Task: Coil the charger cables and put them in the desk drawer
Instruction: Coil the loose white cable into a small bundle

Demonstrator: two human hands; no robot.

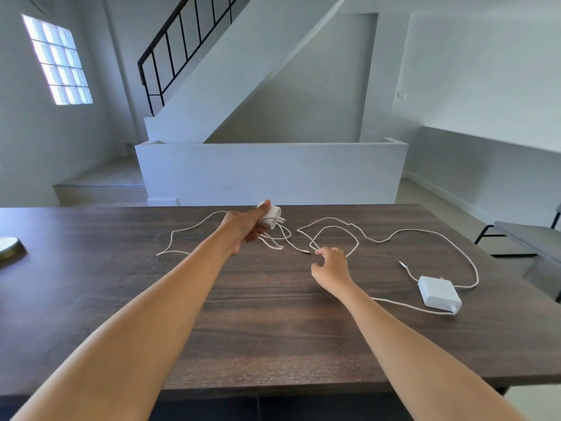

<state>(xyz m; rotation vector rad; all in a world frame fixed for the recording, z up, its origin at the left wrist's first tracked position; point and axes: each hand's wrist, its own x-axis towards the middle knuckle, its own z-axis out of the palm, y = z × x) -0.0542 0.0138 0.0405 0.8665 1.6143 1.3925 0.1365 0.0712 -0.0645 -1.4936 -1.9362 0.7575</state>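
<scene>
My left hand point(243, 226) grips a small white charger block point(272, 214) near the far edge of the dark wooden desk point(121, 299). Its thin white cable point(194, 227) trails left across the desk and loops loosely below the block. My right hand point(332, 267) hovers over the desk with fingers spread and curled, just beside a loop of a second white cable point(334, 227), holding nothing. That cable runs right to a larger flat white power adapter point(438, 293) lying on the desk. No drawer is in view.
A round brass-rimmed object point(9, 247) sits at the desk's left edge. A grey bench with black legs point(528, 238) stands to the right of the desk. Beyond the desk are a low white wall point(270, 171) and a staircase.
</scene>
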